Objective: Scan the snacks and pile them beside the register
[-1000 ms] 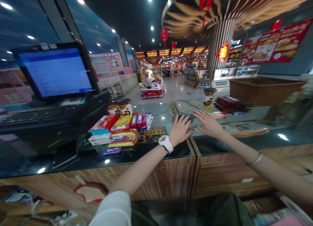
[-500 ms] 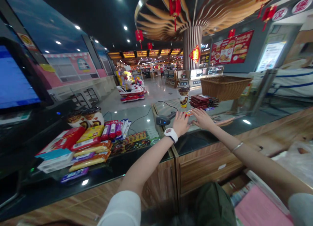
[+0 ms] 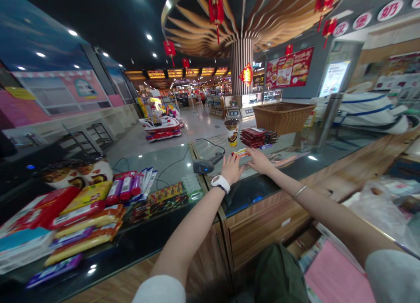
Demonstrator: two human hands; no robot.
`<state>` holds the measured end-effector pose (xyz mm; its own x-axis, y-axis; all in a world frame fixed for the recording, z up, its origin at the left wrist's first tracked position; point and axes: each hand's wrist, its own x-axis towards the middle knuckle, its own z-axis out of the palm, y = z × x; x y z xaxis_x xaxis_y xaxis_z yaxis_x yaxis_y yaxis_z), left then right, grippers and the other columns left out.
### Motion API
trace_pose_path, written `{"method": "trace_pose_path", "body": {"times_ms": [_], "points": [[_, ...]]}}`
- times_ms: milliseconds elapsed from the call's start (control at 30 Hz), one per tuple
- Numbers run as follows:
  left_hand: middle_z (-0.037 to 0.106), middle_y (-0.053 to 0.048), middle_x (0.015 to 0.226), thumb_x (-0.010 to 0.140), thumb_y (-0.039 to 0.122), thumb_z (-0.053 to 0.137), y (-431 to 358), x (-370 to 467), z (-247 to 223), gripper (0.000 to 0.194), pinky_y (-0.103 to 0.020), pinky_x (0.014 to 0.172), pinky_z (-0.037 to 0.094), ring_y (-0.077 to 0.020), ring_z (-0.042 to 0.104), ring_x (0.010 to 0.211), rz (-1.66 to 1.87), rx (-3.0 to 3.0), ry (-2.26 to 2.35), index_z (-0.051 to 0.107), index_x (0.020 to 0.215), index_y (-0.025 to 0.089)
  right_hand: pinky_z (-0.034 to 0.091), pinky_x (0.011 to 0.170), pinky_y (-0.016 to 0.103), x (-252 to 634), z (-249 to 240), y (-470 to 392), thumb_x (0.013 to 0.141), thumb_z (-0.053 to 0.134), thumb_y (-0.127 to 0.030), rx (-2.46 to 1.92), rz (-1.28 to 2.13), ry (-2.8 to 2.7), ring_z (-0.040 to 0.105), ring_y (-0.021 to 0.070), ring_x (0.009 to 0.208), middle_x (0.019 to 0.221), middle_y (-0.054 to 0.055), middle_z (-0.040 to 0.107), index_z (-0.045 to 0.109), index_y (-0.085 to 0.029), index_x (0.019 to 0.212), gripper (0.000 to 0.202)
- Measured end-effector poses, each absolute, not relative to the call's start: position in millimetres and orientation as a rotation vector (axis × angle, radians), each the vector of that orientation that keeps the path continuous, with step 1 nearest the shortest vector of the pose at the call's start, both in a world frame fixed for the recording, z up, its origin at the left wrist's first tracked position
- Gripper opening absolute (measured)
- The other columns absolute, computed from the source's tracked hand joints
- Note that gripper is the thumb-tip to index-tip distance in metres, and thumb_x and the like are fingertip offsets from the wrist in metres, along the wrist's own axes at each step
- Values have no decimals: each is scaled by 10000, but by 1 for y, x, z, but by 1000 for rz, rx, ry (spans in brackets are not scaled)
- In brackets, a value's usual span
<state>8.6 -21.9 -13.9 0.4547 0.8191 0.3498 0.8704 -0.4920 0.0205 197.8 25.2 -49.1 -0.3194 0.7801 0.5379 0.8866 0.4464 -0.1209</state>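
Note:
Both my hands reach out over the glass counter. My left hand, with a white watch on its wrist, has its fingers stretched forward and apart. Opposite it, my right hand lies low with fingers extended, a thin bangle on that wrist. A small orange-and-white packet lies at the fingertips of both hands, partly covered by them. Just beyond stand a patterned snack cup and a stack of dark red packets. To the left of my left hand rests a black barcode scanner.
A wicker basket stands behind the red packets. At left are yellow packets, purple-and-red tubes, snack cups and flat boxed sweets. Below right is an open drawer with a pink sheet.
The view has turned to the right, so the counter goods shift left. My hands stay over the same spot by the small packet, slightly closer together.

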Motion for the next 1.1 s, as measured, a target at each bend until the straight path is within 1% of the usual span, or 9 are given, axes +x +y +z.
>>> {"method": "trace_pose_path", "body": {"times_ms": [133, 300, 433, 533, 600, 667, 767, 933, 1100], "points": [[393, -150, 1559, 969, 371, 454, -20, 7, -13, 547, -564, 1212, 209, -331, 349, 1448, -475, -2576, -1526, 401, 1461, 137, 333, 1130, 510, 197, -47, 24, 832, 521, -208, -1446, -201, -2166, 408, 320, 1399, 1467, 191, 504, 435, -80, 1430, 617], [511, -165, 1449, 951, 313, 496, -20, 8, -9, 514, -543, 1210, 215, -287, 448, 1380, -557, -2564, -1478, 417, 1432, 150, 381, 1091, 465, 197, -39, 18, 805, 541, -181, -1365, -257, -2160, 518, 302, 1259, 1358, 191, 576, 519, -93, 1347, 550], [530, -163, 1399, 938, 278, 514, -22, 8, -6, 491, -513, 1203, 240, -277, 503, 1322, -564, -2550, -1494, 443, 1406, 147, 395, 1067, 463, 199, -37, 17, 785, 549, -144, -1290, -306, -2162, 522, 296, 1230, 1337, 172, 574, 595, -141, 1246, 464], [480, -162, 1461, 940, 274, 510, -22, 8, -5, 472, -508, 1208, 228, -285, 465, 1358, -529, -2568, -1517, 459, 1393, 150, 368, 1081, 496, 200, -39, 20, 772, 567, -122, -1270, -297, -2156, 506, 309, 1258, 1312, 156, 598, 606, -163, 1202, 433], [453, -159, 1497, 945, 270, 502, -21, 8, -6, 471, -510, 1216, 205, -289, 412, 1404, -517, -2586, -1511, 451, 1398, 150, 376, 1064, 496, 201, -40, 22, 781, 571, -120, -1278, -286, -2160, 530, 310, 1227, 1245, 152, 636, 603, -167, 1188, 411], [475, -155, 1487, 947, 266, 498, -20, 8, -5, 462, -516, 1222, 186, -289, 389, 1423, -514, -2601, -1503, 452, 1391, 149, 403, 1029, 478, 202, -39, 23, 806, 570, -130, -1269, -279, -2175, 571, 299, 1161, 1181, 150, 664, 608, -166, 1174, 372], [536, -157, 1433, 937, 245, 509, -20, 8, -4, 440, -513, 1228, 172, -278, 416, 1405, -524, -2612, -1502, 473, 1361, 132, 414, 1018, 475, 205, -37, 23, 845, 588, -162, -1240, -286, -2185, 602, 282, 1115, 1157, 135, 682, 633, -175, 1152, 310], [600, -134, 1360, 911, 197, 525, -22, 6, -2, 388, -508, 1230, 171, -260, 471, 1355, -576, -2612, -1458, 516, 1295, 142, 345, 1098, 532, 207, -34, 17, 868, 624, -210, -1216, -409, -2174, 611, 274, 1087, 1098, 95, 709, 678, -210, 1096, 234], [618, -127, 1326, 884, 165, 543, -26, 5, -1, 385, -521, 1220, 198, -257, 516, 1298, -638, -2564, -1423, 532, 1269, 160, 280, 1154, 553, 205, -28, 7, 882, 610, -219, -1186, -535, -2142, 589, 277, 1086, 1122, 85, 707, 669, -223, 1141, 266]]}}
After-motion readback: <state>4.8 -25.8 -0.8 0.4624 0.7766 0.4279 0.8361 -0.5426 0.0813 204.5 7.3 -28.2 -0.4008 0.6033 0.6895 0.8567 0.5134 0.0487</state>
